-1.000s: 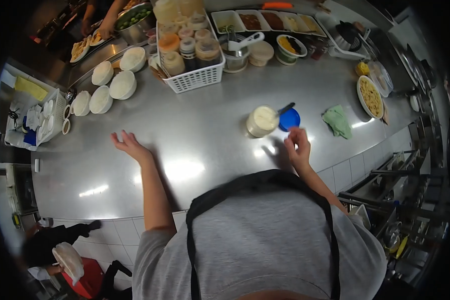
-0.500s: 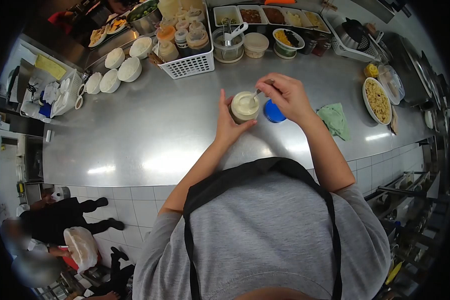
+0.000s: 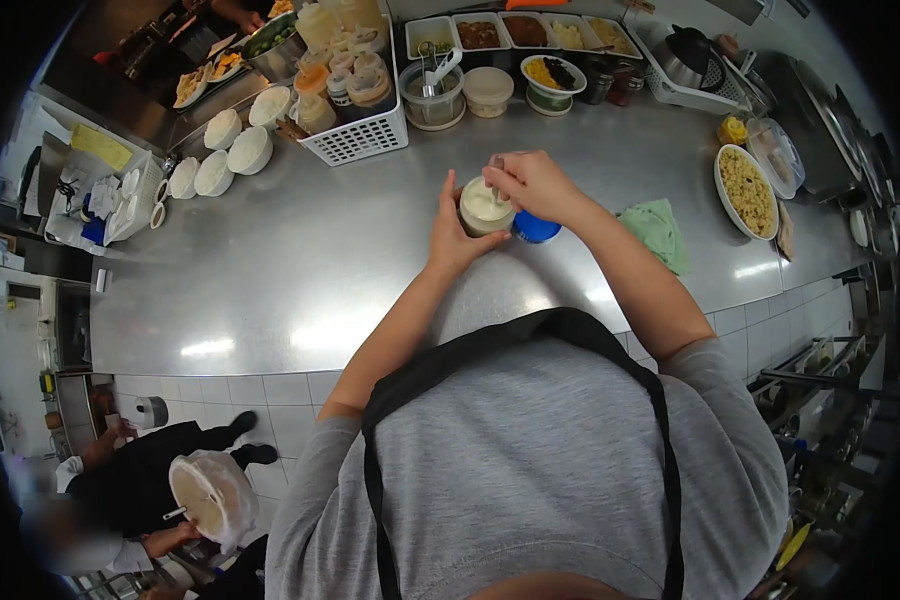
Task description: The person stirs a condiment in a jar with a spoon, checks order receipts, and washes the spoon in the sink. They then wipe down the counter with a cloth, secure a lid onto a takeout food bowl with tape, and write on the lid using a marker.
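Observation:
A jar of creamy white stuff (image 3: 482, 203) stands on the steel counter in front of me. My left hand (image 3: 454, 238) steadies it, thumb along the near side and fingers at its left. Over the jar's mouth, my right hand (image 3: 536, 184) pinches a metal spoon (image 3: 496, 178) by its handle. The spoon's lower end dips into the white contents and is partly hidden. Just right of the jar, under my right wrist, lies a blue lid (image 3: 538, 229).
A green cloth (image 3: 656, 236) and a bowl of yellowish crumbly food (image 3: 746, 192) are to the right. At the back stand a white basket of bottles (image 3: 358, 146), tubs and food trays. Rice bowls (image 3: 213, 174) are at left. Another person (image 3: 140, 465) holds a bag-lined container behind the counter's left edge.
My right hand has shifted left and the spoon now stands more upright in the jar. The view has turned slightly. The person at lower left has moved the bag-lined container into fuller view.

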`<state>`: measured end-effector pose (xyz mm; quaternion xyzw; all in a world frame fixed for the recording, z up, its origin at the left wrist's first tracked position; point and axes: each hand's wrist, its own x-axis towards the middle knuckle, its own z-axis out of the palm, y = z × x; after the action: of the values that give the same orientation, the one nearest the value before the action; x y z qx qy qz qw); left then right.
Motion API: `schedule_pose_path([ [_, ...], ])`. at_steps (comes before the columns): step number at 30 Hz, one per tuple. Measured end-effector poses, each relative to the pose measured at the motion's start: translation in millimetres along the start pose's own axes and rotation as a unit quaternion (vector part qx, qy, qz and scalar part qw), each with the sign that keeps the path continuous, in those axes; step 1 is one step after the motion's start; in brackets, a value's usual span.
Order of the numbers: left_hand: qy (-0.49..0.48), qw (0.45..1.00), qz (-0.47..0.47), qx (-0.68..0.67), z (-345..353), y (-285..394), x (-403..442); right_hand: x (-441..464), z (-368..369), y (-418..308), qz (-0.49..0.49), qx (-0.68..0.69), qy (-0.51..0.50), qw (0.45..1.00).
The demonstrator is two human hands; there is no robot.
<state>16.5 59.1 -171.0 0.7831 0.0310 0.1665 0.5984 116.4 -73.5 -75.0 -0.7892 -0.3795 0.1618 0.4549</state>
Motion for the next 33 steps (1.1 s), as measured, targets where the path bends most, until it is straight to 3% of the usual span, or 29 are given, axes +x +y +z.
schedule_pose_path([
  [1,-0.004,1.0,0.001,0.003,-0.8,0.3,-0.5,0.5,0.9,-0.1,0.026,0.075,0.018,0.997],
  [5,-0.01,0.999,0.004,0.035,-3.7,4.5,-0.3,4.1,-0.7,5.7,0.051,0.087,0.063,0.993],
  [8,-0.017,1.0,0.0,0.016,-4.4,3.4,0.1,2.5,4.5,8.1,0.037,0.021,-0.016,0.999],
  [10,-0.014,1.0,0.007,0.021,-3.6,2.0,-1.2,2.5,-5.5,-5.9,0.067,0.094,0.065,0.991],
  [14,-0.02,0.999,0.028,0.017,-2.5,-6.8,-0.1,3.1,-6.7,3.6,0.092,0.092,0.047,0.99],
  [17,-0.017,0.999,0.017,0.022,-4.3,-3.9,-2.0,6.7,-1.6,21.2,0.074,0.053,-0.014,0.996],
  [20,-0.01,0.998,0.022,0.05,-3.6,-5.7,-0.3,8.9,-15.2,3.6,0.059,0.08,0.072,0.992],
  [22,0.021,0.997,0.058,0.044,-1.6,-9.1,0.0,4.0,-5.8,4.8,0.065,0.09,0.075,0.991],
  [24,0.02,0.997,0.054,0.043,-1.7,-10.2,-0.1,-1.1,10.3,16.2,-0.002,0.026,0.027,0.999],
  [32,0.025,0.997,0.048,0.047,-1.5,-4.8,-0.1,-21.4,-21.0,-33.2,0.005,0.019,0.155,0.988],
  [33,0.025,0.998,0.048,0.042,-1.6,-3.6,0.1,-21.7,-18.6,-31.0,-0.052,-0.014,0.185,0.981],
])
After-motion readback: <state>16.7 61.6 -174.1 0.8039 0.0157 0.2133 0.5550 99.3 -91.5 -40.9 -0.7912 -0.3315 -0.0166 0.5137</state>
